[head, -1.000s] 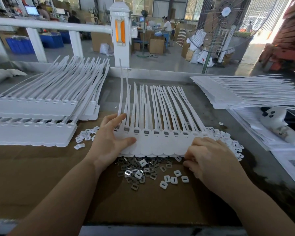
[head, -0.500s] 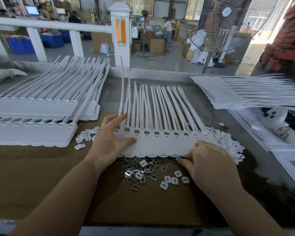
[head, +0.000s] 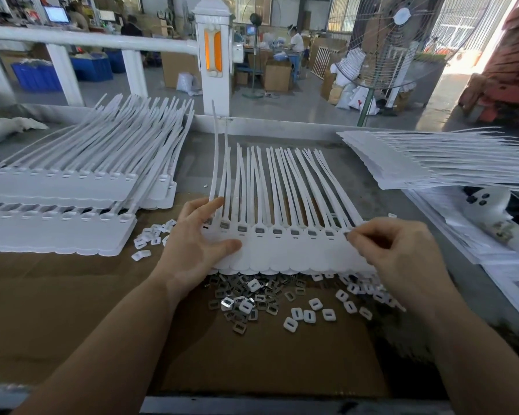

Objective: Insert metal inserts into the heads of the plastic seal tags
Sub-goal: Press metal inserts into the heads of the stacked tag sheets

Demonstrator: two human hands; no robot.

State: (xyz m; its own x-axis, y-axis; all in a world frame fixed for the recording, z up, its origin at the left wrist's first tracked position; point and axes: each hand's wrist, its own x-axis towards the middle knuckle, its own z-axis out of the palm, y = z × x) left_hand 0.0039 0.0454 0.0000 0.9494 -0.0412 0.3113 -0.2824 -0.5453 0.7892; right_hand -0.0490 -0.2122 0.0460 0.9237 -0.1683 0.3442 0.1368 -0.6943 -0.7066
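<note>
Seal tags strip (head: 288, 250), L hand (head: 192, 247) flat on it, R hand (head: 402, 253) pinching insert.

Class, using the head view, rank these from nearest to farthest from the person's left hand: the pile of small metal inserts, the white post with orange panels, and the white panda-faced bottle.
1. Pile of small metal inserts: just below and right of the left hand.
2. White panda-faced bottle: far right, on papers.
3. White post with orange panels: behind the bench, straight ahead.
</note>
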